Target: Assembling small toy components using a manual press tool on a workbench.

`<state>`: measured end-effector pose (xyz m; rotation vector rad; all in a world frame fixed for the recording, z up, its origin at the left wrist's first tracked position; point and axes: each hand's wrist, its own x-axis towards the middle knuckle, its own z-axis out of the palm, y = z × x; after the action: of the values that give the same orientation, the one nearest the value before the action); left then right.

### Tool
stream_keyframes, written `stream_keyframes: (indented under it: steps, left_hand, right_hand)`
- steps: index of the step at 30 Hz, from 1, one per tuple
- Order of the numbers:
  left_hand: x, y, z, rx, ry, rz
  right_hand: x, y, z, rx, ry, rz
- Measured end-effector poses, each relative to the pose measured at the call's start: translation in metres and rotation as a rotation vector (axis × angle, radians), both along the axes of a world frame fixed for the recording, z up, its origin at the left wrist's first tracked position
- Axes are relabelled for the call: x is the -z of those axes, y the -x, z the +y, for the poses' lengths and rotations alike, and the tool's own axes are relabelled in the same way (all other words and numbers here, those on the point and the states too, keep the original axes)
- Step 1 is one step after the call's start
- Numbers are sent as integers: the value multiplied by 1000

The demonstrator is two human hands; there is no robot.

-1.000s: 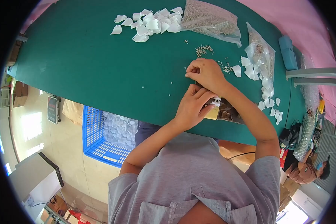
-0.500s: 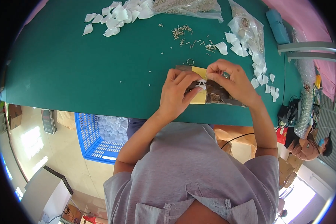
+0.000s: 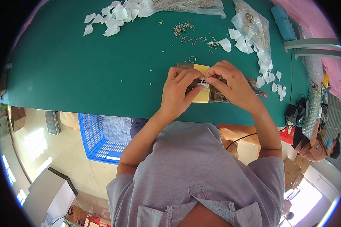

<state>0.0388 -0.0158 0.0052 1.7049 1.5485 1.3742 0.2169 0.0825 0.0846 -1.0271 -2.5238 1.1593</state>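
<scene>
A small white plastic clip-like piece (image 3: 203,82) sits between the fingertips of my left hand (image 3: 177,90), pinched between thumb and fingers. My right hand (image 3: 233,84) is closed, with thumb and forefinger pressed together at that piece's right edge; whatever they pinch is hidden or too small to name. Under both hands lies a dark, worn strip (image 3: 218,97) wrapped with a yellow band (image 3: 201,97). A thin item with a red end (image 3: 264,95) pokes out right of my right hand. Just beyond the strip lies a metal ring (image 3: 192,59).
Small metal parts (image 3: 182,28) and thin pins (image 3: 213,43) lie scattered beyond my hands. White toothed pieces (image 3: 121,14) are heaped at the far left, and more (image 3: 264,62) trail from a clear bag (image 3: 250,22) at right. A blue crate (image 3: 88,142) stands below the table edge.
My right hand has moved left and its fingertips have come onto the white piece. The red-ended item now shows right of that hand. My left hand has hardly moved.
</scene>
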Motion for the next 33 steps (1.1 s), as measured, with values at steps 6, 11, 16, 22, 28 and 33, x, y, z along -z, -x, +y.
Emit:
stream_keyframes:
  steps: [6,11,16,22,28,33]
  left_hand:
    - [1,1,1,17,7,0]
    - [3,1,1,22,6,-4]
    - [2,2,2,15,4,7]
    - [-3,7,13,59,28,6]
    - [-9,18,37,243,-53,92]
    - [-10,20,40,279,-142,166]
  right_hand:
    - [2,5,-9,58,-85,61]
    - [7,6,-14,151,-49,138]
    - [2,11,3,128,104,43]
    - [-3,17,33,37,324,-87]
    - [1,1,21,113,310,70]
    - [5,-91,-7,737,-171,351]
